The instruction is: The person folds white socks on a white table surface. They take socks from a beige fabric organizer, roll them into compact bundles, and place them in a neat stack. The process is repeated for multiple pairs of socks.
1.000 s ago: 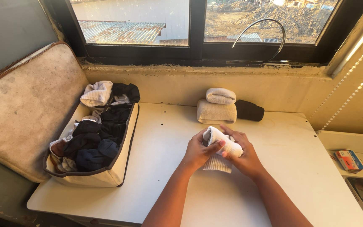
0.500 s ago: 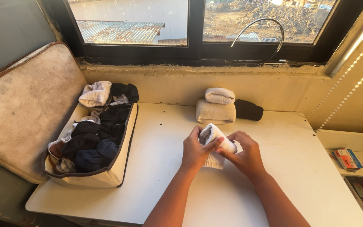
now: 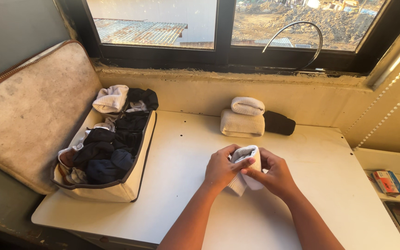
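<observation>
both hands on the white sock bundle (image 3: 245,170), held just above the table (image 3: 177,185) near its middle. vs a second ago the loose end is tucked in and the cuff now stands open at the top; bundle is tighter, so the roll looks nearly closed. left hand (image 3: 221,168) wraps the side, thumb across the cuff. right hand (image 3: 276,176) pinches the rim with its fingertips. rolled pairs (image 3: 242,118) and a black roll (image 3: 279,123) sit near the wall; open case (image 3: 109,153) of dark socks at left.
</observation>
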